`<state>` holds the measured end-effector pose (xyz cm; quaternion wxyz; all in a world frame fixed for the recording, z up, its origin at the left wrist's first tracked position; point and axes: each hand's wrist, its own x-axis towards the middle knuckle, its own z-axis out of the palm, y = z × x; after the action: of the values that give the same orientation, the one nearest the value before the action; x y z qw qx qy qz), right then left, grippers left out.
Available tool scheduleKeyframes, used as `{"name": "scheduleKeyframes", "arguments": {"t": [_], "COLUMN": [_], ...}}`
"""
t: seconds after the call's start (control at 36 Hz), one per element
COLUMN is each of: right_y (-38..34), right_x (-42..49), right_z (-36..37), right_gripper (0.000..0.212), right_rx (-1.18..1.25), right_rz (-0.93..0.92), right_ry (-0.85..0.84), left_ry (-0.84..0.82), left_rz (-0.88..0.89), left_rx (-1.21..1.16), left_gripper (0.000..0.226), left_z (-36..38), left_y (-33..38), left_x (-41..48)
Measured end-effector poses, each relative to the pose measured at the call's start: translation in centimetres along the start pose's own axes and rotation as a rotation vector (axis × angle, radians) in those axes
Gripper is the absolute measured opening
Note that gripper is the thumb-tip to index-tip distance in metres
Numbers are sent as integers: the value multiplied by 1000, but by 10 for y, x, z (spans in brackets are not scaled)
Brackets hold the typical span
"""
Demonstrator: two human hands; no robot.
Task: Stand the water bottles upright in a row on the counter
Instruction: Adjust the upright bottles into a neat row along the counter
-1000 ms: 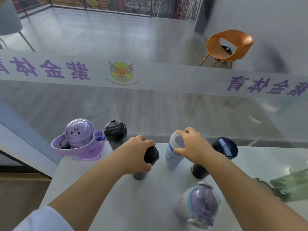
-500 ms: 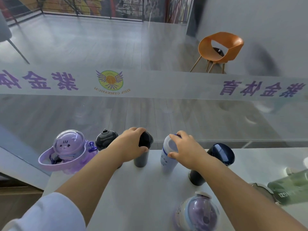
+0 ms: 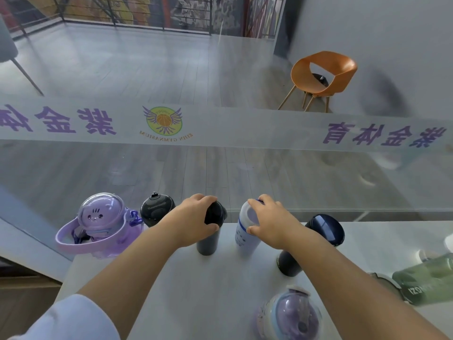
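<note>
Along the far edge of the white counter [image 3: 220,285] stand a purple cartoon bottle [image 3: 103,224] and a black-capped bottle [image 3: 155,211]. My left hand [image 3: 193,223] grips the top of a slim black bottle [image 3: 208,241], which stands upright. My right hand [image 3: 269,223] grips the top of a white bottle [image 3: 244,238] with blue print, upright beside it. A dark navy bottle [image 3: 321,231] stands to the right, partly behind my right forearm. A purple domed bottle [image 3: 291,315] stands near the front. A green bottle [image 3: 426,280] lies on its side at the right edge.
A glass pane with purple lettering and a round logo [image 3: 163,121] rises right behind the counter's far edge. Beyond it are a grey floor and an orange chair [image 3: 323,74]. The counter's left edge drops off beside the purple cartoon bottle.
Both hands have carried their bottles away from me toward the glass, in line with the bottles at the left. The grips have not changed.
</note>
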<state>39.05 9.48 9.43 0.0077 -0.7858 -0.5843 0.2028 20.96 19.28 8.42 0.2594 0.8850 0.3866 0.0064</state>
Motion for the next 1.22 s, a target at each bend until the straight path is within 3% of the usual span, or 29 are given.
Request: {"name": "scheduleKeyframes", "arguments": {"t": [0.36,0.47,0.78,0.94,1.22], "right_y": [6,7,22,50,115], "right_x": [-4,-14,-89,-144,-194], "right_z": [-1,-11,-47,-41,-19], "right_gripper": [68,67,40,29,35], "right_rx": [1,18,83,75,70], "right_rz": [-28,-45,-29,82,136], "right_ry": [15,82,388,459,419], "left_ry": [10,56,231,193,81], "left_rz": [12,27,224,288,284], "left_rx": [54,82,81,28,13], "left_gripper": [75,64,28,28,40], "left_z": [0,-8,-20,3,48], "left_y": [0,4,31,61,118], "left_x": [-7,-14,-48,-64,-77]}}
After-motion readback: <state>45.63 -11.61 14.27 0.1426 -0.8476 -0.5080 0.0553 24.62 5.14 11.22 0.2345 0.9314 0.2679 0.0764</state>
